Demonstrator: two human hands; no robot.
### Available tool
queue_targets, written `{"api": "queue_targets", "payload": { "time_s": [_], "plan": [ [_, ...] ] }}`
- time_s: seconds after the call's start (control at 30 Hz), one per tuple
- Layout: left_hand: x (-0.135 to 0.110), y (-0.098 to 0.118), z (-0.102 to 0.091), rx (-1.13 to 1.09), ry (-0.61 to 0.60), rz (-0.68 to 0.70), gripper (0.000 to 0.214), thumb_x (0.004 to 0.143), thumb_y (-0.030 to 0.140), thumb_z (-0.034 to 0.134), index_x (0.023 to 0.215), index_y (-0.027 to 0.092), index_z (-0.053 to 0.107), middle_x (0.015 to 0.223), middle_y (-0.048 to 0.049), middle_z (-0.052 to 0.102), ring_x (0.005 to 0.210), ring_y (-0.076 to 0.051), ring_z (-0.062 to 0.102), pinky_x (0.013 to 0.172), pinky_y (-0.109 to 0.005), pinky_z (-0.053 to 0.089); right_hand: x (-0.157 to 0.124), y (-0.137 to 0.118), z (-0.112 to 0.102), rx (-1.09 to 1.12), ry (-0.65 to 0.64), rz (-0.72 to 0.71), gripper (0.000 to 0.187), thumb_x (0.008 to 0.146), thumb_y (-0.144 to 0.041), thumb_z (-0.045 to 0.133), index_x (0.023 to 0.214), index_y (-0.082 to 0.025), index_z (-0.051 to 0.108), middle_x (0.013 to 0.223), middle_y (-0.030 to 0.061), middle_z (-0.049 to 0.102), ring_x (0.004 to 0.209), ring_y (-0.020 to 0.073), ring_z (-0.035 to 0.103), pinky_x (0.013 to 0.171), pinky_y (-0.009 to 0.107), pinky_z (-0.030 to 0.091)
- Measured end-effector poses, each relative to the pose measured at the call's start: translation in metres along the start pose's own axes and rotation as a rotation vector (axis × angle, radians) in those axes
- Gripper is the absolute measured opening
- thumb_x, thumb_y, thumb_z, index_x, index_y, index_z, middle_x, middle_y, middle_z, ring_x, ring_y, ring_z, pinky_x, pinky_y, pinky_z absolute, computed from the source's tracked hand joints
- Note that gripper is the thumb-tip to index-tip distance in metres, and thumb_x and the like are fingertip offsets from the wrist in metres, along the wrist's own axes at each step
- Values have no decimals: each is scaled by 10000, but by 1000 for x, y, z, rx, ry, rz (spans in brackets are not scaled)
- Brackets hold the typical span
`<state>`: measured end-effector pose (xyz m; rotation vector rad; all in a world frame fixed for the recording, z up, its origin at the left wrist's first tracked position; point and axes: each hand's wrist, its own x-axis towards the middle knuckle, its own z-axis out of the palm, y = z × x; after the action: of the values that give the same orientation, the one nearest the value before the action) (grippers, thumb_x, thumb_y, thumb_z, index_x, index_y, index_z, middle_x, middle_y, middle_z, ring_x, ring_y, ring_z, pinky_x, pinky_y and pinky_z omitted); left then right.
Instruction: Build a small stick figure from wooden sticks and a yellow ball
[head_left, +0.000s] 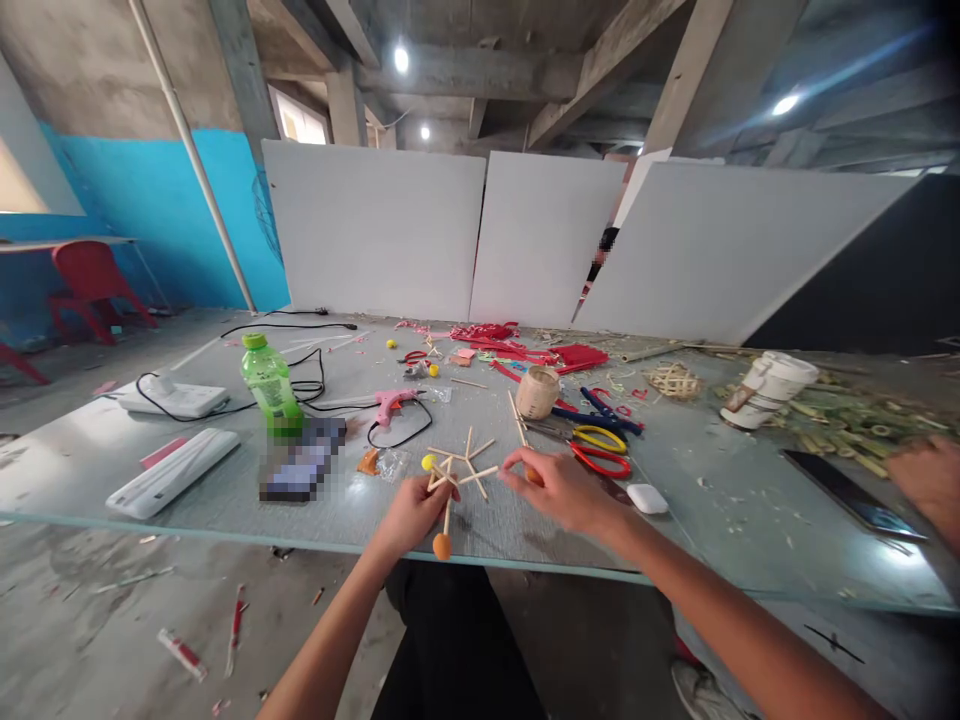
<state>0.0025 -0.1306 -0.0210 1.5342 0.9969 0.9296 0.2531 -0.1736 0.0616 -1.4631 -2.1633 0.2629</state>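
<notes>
My left hand (pixel 421 512) is closed around a small frame of wooden sticks (pixel 445 472) near the table's front edge. An orange ball (pixel 442 546) sits on the stick end pointing toward me, and a yellow ball (pixel 428 462) shows at the far side. My right hand (pixel 559 487) has thumb and forefinger pinched at the right end of a wooden stick (pixel 480 475) that reaches toward the frame. Another orange ball (pixel 533 476) shows partly beneath its fingers. Just behind lies a star-shaped group of sticks (pixel 471 458) on the table.
A pink glue gun (pixel 393 404), green bottle (pixel 271 385) and blurred phone (pixel 304 462) lie left. Right are a round container (pixel 538 392), red-handled scissors (pixel 600 460), blue-handled pliers (pixel 600 408) and a white case (pixel 646 498). Another person's hand (pixel 930 480) is beside a dark phone (pixel 847 490).
</notes>
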Motion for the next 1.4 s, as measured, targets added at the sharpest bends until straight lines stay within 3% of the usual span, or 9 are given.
{"api": "queue_targets", "payload": {
  "time_s": [0.1, 0.17, 0.3, 0.5, 0.63, 1.07, 1.23, 1.4],
  "plan": [
    [-1, 1, 0, 33, -17, 21, 452, 893, 565, 616, 709, 161, 705, 535, 21, 479, 518, -121, 394, 519, -233, 272, 2, -17, 2, -46, 10, -118, 350, 1020, -409, 535, 743, -227, 648, 602, -18, 540, 561, 139, 443, 589, 294, 244],
    [-2, 2, -1, 33, -14, 26, 475, 906, 583, 589, 724, 159, 703, 537, 17, 481, 519, -125, 400, 520, -238, 275, -1, -19, 6, 1, -20, -117, 392, 1030, -377, 498, 679, -217, 570, 605, -24, 508, 567, 133, 406, 591, 297, 237],
    [-2, 4, -1, -12, -11, 18, 551, 912, 659, 549, 734, 157, 688, 526, 25, 448, 497, -116, 374, 511, -243, 277, -15, -15, 21, 271, -83, 20, 420, 1048, -439, 444, 702, -213, 521, 615, -42, 465, 574, 128, 395, 575, 276, 276],
    [-1, 5, 0, -97, -70, -12, 638, 906, 744, 517, 731, 154, 684, 467, 33, 434, 446, -109, 355, 503, -253, 312, -50, -12, 59, 528, 10, 218, 486, 1034, -603, 418, 730, -230, 483, 588, -62, 318, 542, 136, 314, 529, 279, 255],
    [1, 3, -1, -126, -76, -25, 648, 887, 762, 535, 704, 157, 675, 463, 30, 438, 451, -108, 372, 516, -257, 322, -59, -13, 77, 595, 54, 248, 479, 1033, -616, 420, 755, -231, 480, 613, -61, 307, 555, 136, 301, 529, 283, 245],
    [2, 4, -2, -169, -84, -20, 618, 908, 702, 587, 625, 155, 636, 483, 12, 475, 468, -96, 384, 525, -255, 314, -58, -12, 78, 705, 88, 295, 451, 1029, -599, 450, 770, -234, 506, 623, -65, 277, 561, 136, 257, 527, 290, 217],
    [4, 1, -2, -234, -7, -60, 592, 830, 699, 698, 618, 179, 509, 501, 55, 399, 445, -66, 298, 461, -240, 187, -57, -9, 79, 758, 90, 294, 426, 1030, -572, 475, 779, -229, 506, 639, -64, 296, 567, 128, 254, 528, 285, 205],
    [4, 1, -5, -350, 50, -63, 559, 775, 654, 784, 681, 182, 500, 528, 84, 350, 458, -50, 261, 460, -225, 162, -53, -15, 82, 829, 53, 308, 425, 1027, -573, 483, 777, -229, 487, 633, -69, 272, 566, 124, 238, 520, 275, 198]
  ]
}}
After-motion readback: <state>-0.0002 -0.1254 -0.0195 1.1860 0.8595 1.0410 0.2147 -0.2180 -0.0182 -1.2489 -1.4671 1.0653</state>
